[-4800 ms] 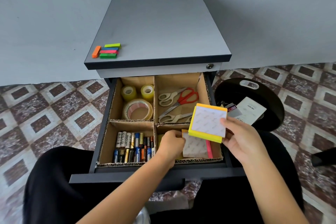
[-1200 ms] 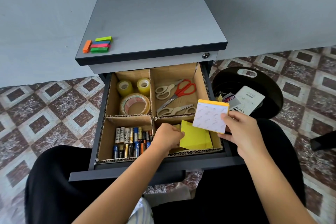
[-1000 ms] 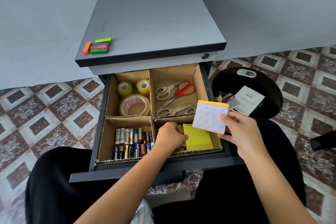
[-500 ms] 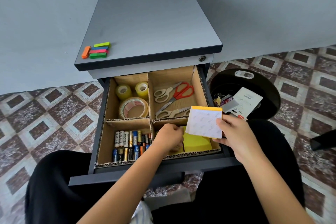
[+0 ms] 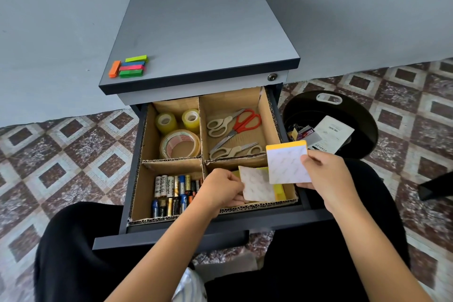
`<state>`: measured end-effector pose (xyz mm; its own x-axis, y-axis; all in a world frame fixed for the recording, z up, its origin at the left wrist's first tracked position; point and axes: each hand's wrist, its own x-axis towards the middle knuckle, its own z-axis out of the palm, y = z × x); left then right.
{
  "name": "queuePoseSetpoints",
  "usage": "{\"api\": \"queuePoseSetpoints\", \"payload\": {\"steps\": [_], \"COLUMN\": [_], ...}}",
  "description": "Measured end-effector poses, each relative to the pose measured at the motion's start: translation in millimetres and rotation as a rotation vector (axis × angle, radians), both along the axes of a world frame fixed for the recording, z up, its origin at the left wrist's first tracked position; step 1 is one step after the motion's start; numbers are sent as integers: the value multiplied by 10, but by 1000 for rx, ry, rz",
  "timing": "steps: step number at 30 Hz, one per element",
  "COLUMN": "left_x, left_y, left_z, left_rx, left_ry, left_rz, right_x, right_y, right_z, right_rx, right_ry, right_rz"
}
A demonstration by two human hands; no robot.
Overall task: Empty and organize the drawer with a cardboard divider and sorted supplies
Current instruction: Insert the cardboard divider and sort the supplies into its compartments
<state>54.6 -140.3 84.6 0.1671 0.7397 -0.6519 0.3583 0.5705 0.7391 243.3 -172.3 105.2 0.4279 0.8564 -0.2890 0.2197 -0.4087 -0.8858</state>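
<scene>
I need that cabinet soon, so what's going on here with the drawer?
A person sits at the open drawer, which holds a cardboard divider. Their left hand pinches a sticky-note pad low in the front right compartment, while the right hand holds a second pad over that compartment. Tape rolls, scissors and batteries fill the other three compartments. Coloured sticky flags lie on the cabinet top.

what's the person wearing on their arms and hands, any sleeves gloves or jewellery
Nothing shows on either. The left hand and right hand are ungloved, with no ring, watch or bracelet visible. Both forearms are uncovered down to the picture's lower edge, so no sleeve is in view.
</scene>
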Motion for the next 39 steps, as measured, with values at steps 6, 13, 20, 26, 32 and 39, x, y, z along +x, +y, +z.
{"api": "queuePoseSetpoints", "payload": {"steps": [6,13,20,26,32,39], "left_x": [114,179,200,68,-574,-1446], "left_y": [52,98,83,48,-77,123], "left_z": [-115,-140,-125,-24,387,204], "left_rx": [77,214,267,337,654,763], "left_ry": [209,463,576,413,440,720], "left_rz": [-107,-296,-356,-277,67,304], "right_x": [-42,-63,-90,-94,-162,-513], "right_y": [-22,-40,-44,-64,-60,108], "right_z": [34,47,71,59,46,-85], "right_rx": [42,50,78,73,21,-130], "right_ry": [75,108,139,146,38,-129], "right_rz": [-20,-35,-4,28,207,410]}}
